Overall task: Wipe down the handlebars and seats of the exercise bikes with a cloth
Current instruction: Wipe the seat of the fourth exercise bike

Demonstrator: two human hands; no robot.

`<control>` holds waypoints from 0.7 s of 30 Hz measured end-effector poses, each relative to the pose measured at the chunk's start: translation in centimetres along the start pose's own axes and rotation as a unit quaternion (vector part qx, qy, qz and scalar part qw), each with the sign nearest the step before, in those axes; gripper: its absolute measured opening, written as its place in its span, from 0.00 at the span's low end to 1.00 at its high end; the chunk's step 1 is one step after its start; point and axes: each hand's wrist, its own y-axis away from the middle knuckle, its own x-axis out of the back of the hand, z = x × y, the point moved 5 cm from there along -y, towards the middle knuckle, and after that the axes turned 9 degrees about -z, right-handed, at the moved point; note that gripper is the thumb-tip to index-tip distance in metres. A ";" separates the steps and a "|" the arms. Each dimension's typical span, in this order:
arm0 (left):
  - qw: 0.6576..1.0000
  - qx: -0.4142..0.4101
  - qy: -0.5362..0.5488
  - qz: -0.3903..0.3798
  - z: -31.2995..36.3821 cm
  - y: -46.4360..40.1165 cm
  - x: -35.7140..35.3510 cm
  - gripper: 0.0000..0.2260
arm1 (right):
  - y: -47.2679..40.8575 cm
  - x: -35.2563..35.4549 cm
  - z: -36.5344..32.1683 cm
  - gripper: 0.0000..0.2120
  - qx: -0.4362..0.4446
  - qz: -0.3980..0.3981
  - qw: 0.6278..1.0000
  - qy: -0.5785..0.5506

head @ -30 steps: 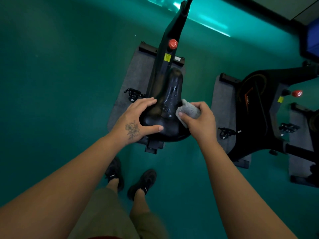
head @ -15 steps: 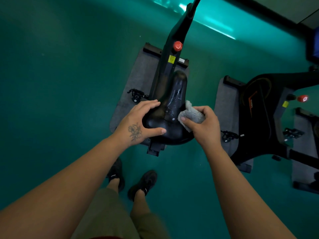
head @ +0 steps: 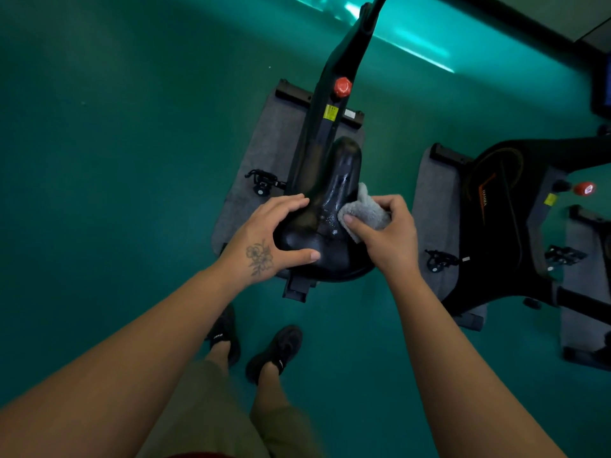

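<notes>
Your right hand [head: 390, 236] has slid the grey cloth [head: 363, 209] a little up the right side of the black seat [head: 330, 219], toward its thin nose. The seat sits in the middle of the frame, and it looks wet and shiny where you wiped. Your fingers are bunched tight around the cloth. Your left hand [head: 271, 236] has not moved; it grips the wide back of the seat to hold it steady. The nose looks like the next part to wipe.
</notes>
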 end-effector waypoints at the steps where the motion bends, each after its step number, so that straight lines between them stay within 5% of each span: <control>1: 1.000 0.000 -0.001 0.000 0.0 0.0 0.0 0.38 | 0.3 0.0 0.3 0.19 0.000 0.002 1.000 0.003; 12: 1.000 0.003 0.003 -0.001 0.0 -0.3 0.4 0.39 | -4.3 -0.5 -4.5 0.21 0.048 0.091 0.994 0.021; 21: 1.000 -0.002 0.008 -0.012 0.0 -0.2 0.3 0.39 | -2.4 0.1 -2.8 0.24 0.074 0.001 0.996 0.046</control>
